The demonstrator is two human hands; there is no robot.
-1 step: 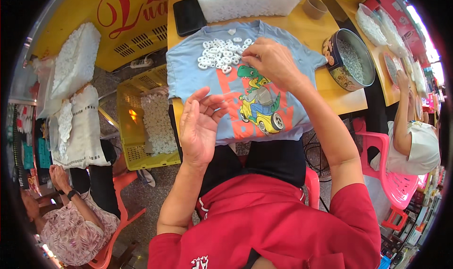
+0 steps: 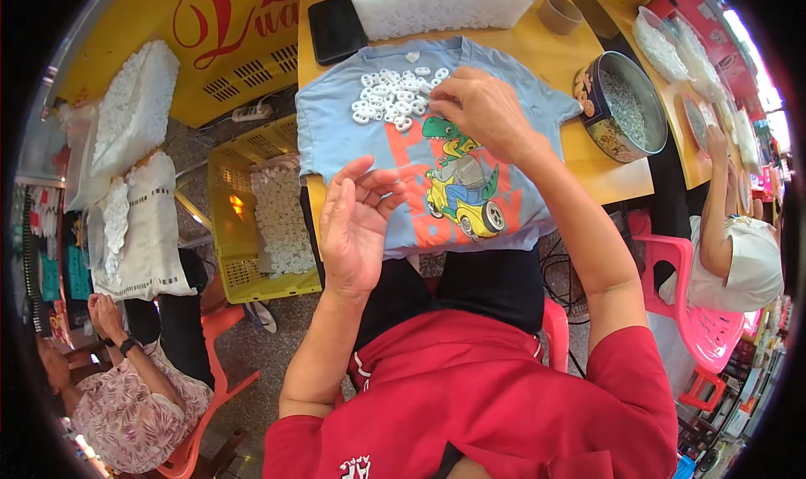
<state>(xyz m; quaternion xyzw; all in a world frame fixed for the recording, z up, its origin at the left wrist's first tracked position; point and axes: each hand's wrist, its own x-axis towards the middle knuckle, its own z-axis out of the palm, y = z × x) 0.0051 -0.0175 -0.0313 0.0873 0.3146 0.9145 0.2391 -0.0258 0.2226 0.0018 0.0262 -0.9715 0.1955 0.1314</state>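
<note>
A light blue T-shirt [image 2: 336,135] with a dinosaur-on-scooter print lies flat on the table before me. On its upper part sits a loose pile of small white plastic pieces [image 2: 390,97], oval with two holes each. My right hand [image 2: 483,109] is bent over the pile's right edge, thumb and fingers curled together. Whatever its fingertips hold is hidden. My left hand [image 2: 357,227] hovers palm up over the shirt's lower left, its loosely bent fingers apart and nothing visible in them.
A clear tub of white pieces [image 2: 445,13] stands at the back, beside a black phone [image 2: 336,30] and a small brown cup [image 2: 560,15]. Right of the shirt is a round tin [image 2: 600,135] of small shiny parts. A yellow crate [image 2: 227,261] stands at left. People sit on both sides.
</note>
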